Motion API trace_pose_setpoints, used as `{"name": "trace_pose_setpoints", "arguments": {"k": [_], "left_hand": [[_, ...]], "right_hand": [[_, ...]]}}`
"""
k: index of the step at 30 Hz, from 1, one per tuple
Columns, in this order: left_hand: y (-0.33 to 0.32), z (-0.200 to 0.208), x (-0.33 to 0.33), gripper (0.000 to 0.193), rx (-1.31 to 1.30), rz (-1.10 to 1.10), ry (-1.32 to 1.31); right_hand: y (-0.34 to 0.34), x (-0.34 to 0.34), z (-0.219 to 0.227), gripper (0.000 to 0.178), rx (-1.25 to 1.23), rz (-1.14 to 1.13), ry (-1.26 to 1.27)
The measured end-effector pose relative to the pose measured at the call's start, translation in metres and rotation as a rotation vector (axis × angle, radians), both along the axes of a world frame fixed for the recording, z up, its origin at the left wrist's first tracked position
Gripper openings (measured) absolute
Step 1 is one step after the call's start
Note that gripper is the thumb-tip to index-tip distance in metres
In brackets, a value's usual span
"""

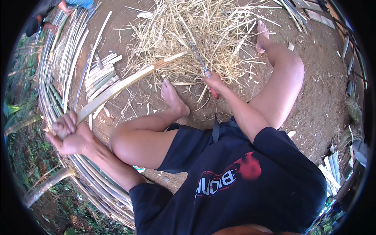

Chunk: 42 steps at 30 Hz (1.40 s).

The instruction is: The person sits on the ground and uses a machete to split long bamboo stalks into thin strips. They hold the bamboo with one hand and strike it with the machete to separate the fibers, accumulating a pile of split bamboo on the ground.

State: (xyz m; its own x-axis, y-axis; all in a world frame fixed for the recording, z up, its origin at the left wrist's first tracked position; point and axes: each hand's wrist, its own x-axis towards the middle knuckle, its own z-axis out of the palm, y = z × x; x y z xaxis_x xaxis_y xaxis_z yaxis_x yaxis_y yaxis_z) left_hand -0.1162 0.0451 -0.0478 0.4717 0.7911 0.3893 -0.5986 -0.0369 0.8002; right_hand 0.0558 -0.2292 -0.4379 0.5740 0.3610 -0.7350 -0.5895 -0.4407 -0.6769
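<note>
My left hand (73, 135) is closed around the near end of a long, pale bamboo strip (117, 87). The strip slants up and away to the right, and its far end lies over the edge of a heap of shavings (188, 35). My right hand (213, 82) grips a knife (200, 58) by its reddish handle. The narrow blade points away from me over the shavings. Its tip is near the strip's far end; whether they touch I cannot tell.
Beyond my left foot (172, 98) lies a stack of short split pieces (102, 78). Long bamboo poles (103, 182) curve along the left side. Another person's hand (50, 26) shows at the top left. More split pieces (332, 172) lie at the right.
</note>
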Motion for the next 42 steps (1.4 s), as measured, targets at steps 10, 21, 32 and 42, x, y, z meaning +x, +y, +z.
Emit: {"name": "trace_pose_setpoints", "arguments": {"k": [10,21,32,42], "left_hand": [[-0.026,-0.011,0.024,0.033,0.007,0.203,0.142],[-0.01,-0.016,0.042,0.04,0.095,0.334,0.233],[0.005,-0.017,0.057,0.04,0.132,0.389,0.289],[0.012,-0.02,0.059,0.04,0.136,0.41,0.301]], "right_hand": [[0.044,-0.041,0.122,0.022,0.199,0.476,-0.635],[0.059,-0.03,0.092,0.015,0.101,0.403,-0.593],[0.064,-0.025,0.079,0.013,0.066,0.349,-0.546],[0.058,0.007,0.026,0.017,-0.136,0.319,-0.229]]}}
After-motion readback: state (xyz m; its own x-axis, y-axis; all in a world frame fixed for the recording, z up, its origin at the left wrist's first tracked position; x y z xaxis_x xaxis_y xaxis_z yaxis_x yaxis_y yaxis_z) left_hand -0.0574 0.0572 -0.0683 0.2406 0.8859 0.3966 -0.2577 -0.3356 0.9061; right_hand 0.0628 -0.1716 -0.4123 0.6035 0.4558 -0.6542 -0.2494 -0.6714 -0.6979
